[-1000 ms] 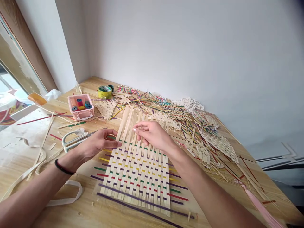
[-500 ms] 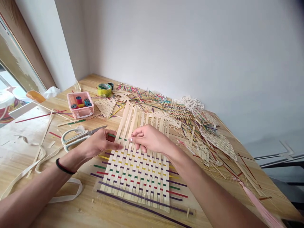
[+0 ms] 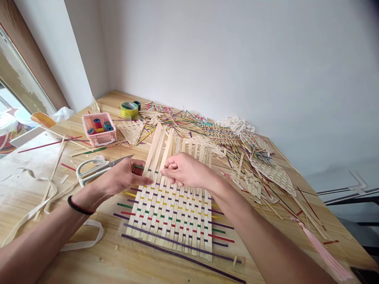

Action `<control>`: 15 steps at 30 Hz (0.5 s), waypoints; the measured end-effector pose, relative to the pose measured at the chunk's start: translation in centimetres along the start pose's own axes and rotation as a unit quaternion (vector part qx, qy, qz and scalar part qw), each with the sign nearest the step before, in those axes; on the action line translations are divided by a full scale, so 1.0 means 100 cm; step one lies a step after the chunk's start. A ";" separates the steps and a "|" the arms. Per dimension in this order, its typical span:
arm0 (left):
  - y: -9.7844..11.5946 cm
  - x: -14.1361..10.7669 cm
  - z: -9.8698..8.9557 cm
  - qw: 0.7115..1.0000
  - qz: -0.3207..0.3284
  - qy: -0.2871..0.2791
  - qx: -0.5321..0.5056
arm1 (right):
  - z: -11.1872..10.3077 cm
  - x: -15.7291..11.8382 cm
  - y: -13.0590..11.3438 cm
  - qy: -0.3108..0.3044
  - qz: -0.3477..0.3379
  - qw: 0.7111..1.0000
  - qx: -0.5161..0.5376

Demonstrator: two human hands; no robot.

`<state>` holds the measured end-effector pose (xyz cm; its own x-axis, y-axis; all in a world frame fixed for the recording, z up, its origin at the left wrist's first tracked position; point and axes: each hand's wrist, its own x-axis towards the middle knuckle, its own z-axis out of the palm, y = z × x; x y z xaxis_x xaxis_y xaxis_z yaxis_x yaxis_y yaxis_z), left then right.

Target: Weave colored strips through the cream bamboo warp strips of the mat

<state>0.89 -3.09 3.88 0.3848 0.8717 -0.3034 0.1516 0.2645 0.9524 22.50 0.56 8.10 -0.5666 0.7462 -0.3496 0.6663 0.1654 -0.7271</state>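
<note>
Woven mat beneath both hands

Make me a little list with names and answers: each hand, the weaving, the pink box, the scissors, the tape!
left hand: at the weaving's left edge
right hand: fingers on the pale strips
weaving: pale strips crossed by purple, yellow, green, red
pink box: open, thread spools inside
scissors: lying beside left hand
tape: yellow roll, behind pink box
</note>
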 end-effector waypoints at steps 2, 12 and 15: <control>0.001 0.000 0.000 1.000 -0.001 -0.002 -0.002 | 0.000 -0.001 -0.001 0.001 -0.001 1.000 -0.004; -0.002 0.000 -0.002 0.999 -0.022 -0.016 -0.018 | 0.004 0.002 0.007 0.015 -0.002 1.000 0.027; -0.004 0.001 -0.002 1.000 -0.009 -0.003 -0.006 | 0.007 -0.003 0.012 0.028 -0.022 0.996 0.081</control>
<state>0.65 -3.00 3.43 0.3876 0.8641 -0.3210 0.1479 0.2854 0.9469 23.13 0.11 6.87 -0.5631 0.7759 -0.2845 0.5518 0.0967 -0.8283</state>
